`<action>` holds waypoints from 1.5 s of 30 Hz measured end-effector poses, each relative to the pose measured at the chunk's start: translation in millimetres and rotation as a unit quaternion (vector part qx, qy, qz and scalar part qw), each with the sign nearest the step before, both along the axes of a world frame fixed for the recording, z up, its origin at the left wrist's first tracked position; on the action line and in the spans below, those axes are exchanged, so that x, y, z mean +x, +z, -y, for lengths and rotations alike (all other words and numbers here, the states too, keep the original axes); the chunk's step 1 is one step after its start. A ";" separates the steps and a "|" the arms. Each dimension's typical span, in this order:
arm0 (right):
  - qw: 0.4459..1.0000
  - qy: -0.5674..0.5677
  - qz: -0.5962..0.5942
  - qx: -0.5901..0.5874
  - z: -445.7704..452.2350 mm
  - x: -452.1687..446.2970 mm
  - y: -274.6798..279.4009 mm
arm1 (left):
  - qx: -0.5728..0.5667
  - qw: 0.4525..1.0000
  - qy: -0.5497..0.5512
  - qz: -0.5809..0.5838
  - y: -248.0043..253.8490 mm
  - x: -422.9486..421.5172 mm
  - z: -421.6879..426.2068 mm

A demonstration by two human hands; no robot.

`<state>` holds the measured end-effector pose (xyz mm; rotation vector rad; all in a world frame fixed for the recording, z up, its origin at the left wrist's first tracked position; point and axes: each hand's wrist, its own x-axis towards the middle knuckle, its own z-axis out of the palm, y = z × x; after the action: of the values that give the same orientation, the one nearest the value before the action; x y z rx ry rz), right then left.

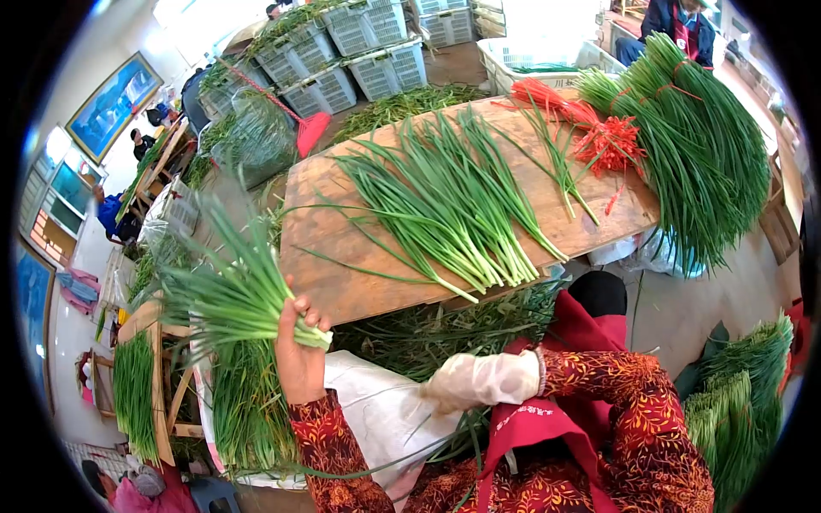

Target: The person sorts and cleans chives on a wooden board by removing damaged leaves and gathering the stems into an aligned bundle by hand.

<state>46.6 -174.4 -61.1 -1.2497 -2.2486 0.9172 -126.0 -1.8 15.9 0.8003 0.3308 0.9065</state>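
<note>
My left hand (301,350) is closed round the white ends of a bunch of green stalks (244,286), held up left of the wooden board (325,278); its leaves are blurred. My right hand (440,385), in a pale glove, is low over a white sheet (363,380), near a few loose thin leaves. Its fingers are smeared by motion. Spread on the board lies a pile of green stalks (453,205), white ends toward me. A few separate stalks (560,167) lie to its right, near red ties (611,145).
Big tied bundles (701,145) overhang the board's right end. More bundles (740,410) stand at the lower right. Leaf scraps (436,333) lie below the board's front edge. Grey crates (376,68) and a red broom (313,132) are behind. People sit at the far left and upper right.
</note>
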 end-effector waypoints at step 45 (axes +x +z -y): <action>0.864 -0.500 -0.037 -0.044 16.2 137.9 90.2 | -0.196 0.897 -0.396 0.000 -62.8 178.1 74.2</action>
<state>184.5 -190.6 29.1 -2.0373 -1.1661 0.6067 52.1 -76.1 -46.9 0.4829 0.1487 0.0599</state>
